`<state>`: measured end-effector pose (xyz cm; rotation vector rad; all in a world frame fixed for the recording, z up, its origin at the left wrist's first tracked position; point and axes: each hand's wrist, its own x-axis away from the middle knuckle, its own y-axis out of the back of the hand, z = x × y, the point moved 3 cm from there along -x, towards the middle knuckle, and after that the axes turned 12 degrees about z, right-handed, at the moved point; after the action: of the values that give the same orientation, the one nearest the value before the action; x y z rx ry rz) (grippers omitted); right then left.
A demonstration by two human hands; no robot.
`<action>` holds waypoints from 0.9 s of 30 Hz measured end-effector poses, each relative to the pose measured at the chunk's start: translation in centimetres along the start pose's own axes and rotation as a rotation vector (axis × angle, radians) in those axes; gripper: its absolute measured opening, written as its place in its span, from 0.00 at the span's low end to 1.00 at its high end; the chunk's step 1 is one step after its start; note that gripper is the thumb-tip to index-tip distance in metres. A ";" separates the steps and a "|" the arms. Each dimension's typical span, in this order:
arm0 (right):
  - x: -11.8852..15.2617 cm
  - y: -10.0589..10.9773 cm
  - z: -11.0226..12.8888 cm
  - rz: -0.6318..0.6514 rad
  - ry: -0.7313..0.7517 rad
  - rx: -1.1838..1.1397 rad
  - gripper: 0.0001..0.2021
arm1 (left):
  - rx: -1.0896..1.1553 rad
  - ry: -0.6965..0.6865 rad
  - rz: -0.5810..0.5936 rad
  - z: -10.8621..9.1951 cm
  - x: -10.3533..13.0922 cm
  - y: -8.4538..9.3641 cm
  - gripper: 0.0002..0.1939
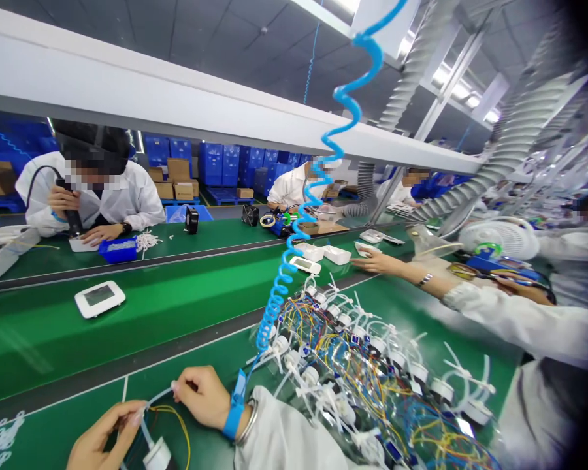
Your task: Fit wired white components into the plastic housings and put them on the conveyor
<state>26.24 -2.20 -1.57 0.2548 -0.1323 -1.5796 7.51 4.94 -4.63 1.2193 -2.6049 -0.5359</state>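
At the bottom left, my left hand pinches a translucent tube just above a white-capped part with yellow wires. My right hand, wearing a blue wrist strap, holds the far end of that tube between thumb and fingertips. The tube bends between both hands. To the right of my right hand lies a large pile of similar parts with white tubes and coloured wires. A coiled blue cord hangs down toward the wrist strap.
Small white rings lie at the lower left. A white device with a screen sits on the green conveyor. A co-worker's arm reaches in from the right. Across the conveyor, another person works beside a blue box.
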 end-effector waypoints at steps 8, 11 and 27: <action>-0.1 0.1 0.2 0.006 0.006 0.035 0.15 | -0.014 0.023 0.007 -0.5 0.1 -0.1 0.20; 0.0 0.1 0.3 0.002 0.005 0.043 0.15 | -0.030 0.013 -0.019 -0.8 0.2 -0.1 0.20; 0.1 0.1 0.6 -0.004 0.022 0.030 0.17 | 0.017 -0.051 -0.106 -1.1 0.5 -0.3 0.20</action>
<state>26.19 -2.31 -1.00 0.2962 -0.1379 -1.5796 7.77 4.12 -3.67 1.3731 -2.6030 -0.5721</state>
